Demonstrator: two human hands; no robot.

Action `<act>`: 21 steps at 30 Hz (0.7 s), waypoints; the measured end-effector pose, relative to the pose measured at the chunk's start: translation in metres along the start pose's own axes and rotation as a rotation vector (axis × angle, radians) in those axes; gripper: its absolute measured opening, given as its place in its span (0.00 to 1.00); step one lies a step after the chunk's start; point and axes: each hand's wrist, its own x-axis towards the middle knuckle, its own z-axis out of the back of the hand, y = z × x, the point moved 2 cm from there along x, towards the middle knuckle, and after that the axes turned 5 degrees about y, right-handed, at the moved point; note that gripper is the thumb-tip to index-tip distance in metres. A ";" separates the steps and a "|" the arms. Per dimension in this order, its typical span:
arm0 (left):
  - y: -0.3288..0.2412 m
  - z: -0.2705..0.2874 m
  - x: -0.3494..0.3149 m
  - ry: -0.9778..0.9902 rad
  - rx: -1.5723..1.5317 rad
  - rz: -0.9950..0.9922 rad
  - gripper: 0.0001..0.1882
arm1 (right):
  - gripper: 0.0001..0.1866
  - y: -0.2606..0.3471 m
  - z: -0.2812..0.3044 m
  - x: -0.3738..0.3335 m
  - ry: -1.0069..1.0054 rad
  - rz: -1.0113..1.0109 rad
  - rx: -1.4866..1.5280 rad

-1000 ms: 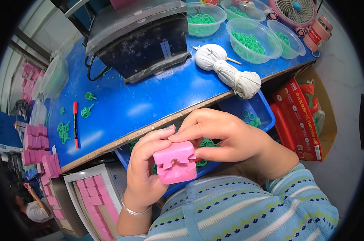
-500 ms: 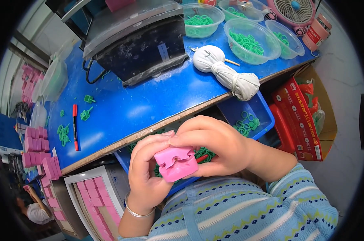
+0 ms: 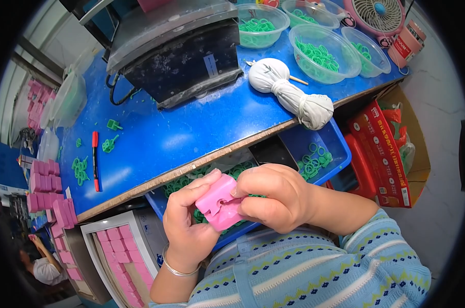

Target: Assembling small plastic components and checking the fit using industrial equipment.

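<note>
A pink rubber mold (image 3: 212,201) is held low in front of my body, over a blue tray (image 3: 340,149) with green wax pieces (image 3: 191,180). Its two halves fit along a jagged, stepped seam with a small round hole in the middle, and they stand slightly apart at the right. My left hand (image 3: 183,223) wraps the mold from the left, thumb near the lower edge and fingers along the top. At its right side my right hand (image 3: 281,197) is closed, thumb and forefinger pinching the edge by the seam. My right fingertips are partly hidden behind the mold.
On the blue table (image 3: 155,138) stand a black machine (image 3: 181,72), a white tied cloth bundle (image 3: 294,97), plastic bowls (image 3: 325,72) of green rings and a red-black marker (image 3: 95,161). Pink molds (image 3: 117,246) fill a box at left. A red carton (image 3: 379,154) is at right.
The mold has tilted, its right side turning up. My right hand has shifted from cupping the top and side to pinching the right edge. A red item near my right fingers no longer shows.
</note>
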 end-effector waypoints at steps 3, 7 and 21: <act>0.001 0.001 -0.003 0.024 -0.072 0.056 0.27 | 0.17 0.001 0.003 0.006 0.018 -0.136 0.133; 0.003 -0.002 -0.004 0.024 -0.261 0.171 0.26 | 0.26 -0.007 0.008 0.013 0.126 -0.469 0.416; -0.008 0.009 0.001 -0.003 0.249 0.057 0.24 | 0.27 -0.010 0.004 0.006 0.128 -0.375 0.266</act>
